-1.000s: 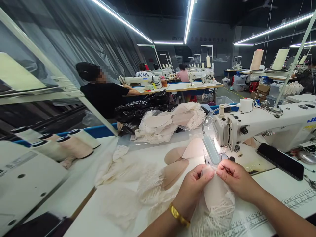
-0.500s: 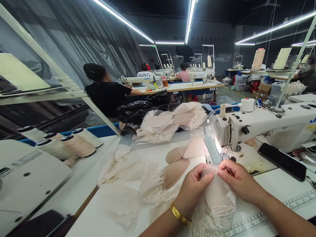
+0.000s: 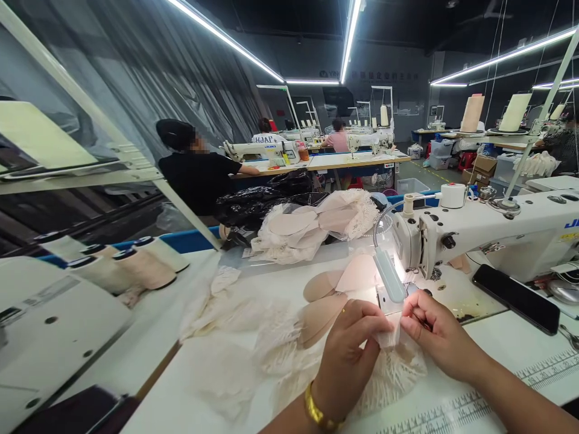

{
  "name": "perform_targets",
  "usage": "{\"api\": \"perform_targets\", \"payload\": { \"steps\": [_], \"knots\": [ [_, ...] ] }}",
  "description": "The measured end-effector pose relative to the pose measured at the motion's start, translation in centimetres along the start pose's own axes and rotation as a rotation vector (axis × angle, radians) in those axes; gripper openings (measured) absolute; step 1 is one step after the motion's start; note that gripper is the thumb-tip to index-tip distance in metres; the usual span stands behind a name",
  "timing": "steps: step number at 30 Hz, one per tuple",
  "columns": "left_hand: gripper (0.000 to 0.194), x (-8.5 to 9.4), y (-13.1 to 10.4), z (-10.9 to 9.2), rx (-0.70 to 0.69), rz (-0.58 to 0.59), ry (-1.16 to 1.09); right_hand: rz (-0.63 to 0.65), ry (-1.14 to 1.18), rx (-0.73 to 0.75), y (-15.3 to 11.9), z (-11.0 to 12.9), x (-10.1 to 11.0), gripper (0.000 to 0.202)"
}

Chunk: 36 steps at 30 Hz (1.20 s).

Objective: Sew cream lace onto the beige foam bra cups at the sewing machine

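Note:
My left hand [image 3: 350, 349], with a gold bracelet at its wrist, pinches the upper edge of a sheer cream lace piece [image 3: 395, 374] with a fringed end. My right hand [image 3: 434, 331] is closed on the same edge, just across from the left. A small dark object, too hidden to name, shows under the curled fingers of my right hand. Just beyond both hands are the grey lamp head [image 3: 389, 276] and the lit needle area of the white sewing machine [image 3: 488, 223]. To the left of my hands lie beige cup-shaped pieces [image 3: 321, 319].
More sheer cream fabric [image 3: 221, 367] spreads over the left of the table. A heap of lace pieces [image 3: 312, 226] lies behind, beside black plastic bags [image 3: 266, 196]. At right are a phone [image 3: 515, 298] and a printed ruler [image 3: 461, 413]. Thread cones [image 3: 142, 268] stand left. A co-worker [image 3: 194, 169] sits beyond.
My left hand has turned over, knuckles now upward, and the lace piece has been folded down between my hands. My right hand has shifted only slightly.

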<state>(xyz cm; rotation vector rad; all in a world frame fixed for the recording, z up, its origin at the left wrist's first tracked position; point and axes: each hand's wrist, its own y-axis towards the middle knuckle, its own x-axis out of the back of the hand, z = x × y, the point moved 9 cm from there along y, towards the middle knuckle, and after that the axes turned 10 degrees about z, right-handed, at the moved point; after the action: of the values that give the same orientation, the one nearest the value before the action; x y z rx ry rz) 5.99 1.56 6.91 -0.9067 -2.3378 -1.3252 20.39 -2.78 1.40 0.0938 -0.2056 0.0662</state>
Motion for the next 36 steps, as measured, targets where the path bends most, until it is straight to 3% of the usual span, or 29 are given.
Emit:
{"api": "perform_targets", "payload": {
  "steps": [10, 18, 25, 30, 33, 36],
  "knots": [
    [0.032, 0.1, 0.2, -1.5, -0.117, -0.013, 0.196, -0.017, -0.229, 0.091, -0.9, 1.3, -0.1, 0.005],
    [0.029, -0.3, 0.3, -2.1, -0.153, 0.004, 0.229, -0.016, -0.428, 0.118, -0.6, 1.5, -0.6, 0.014],
    [0.033, -0.6, 0.3, -2.1, -0.147, 0.023, 0.214, -0.116, -0.596, 0.215, -0.9, 2.1, -0.5, 0.013],
    [0.028, -0.9, 0.3, -2.1, -0.134, 0.053, 0.191, -0.367, -0.754, 0.209, -1.6, 2.2, 1.7, 0.012],
    [0.030, -0.7, 0.2, -2.3, -0.147, 0.041, 0.200, -0.334, -0.706, 0.220, -1.9, 2.0, 1.6, 0.012],
    [0.031, -0.3, 0.1, -2.7, -0.179, 0.015, 0.213, -0.234, -0.507, 0.178, -1.9, 1.4, 1.2, 0.007]
  ]
}}
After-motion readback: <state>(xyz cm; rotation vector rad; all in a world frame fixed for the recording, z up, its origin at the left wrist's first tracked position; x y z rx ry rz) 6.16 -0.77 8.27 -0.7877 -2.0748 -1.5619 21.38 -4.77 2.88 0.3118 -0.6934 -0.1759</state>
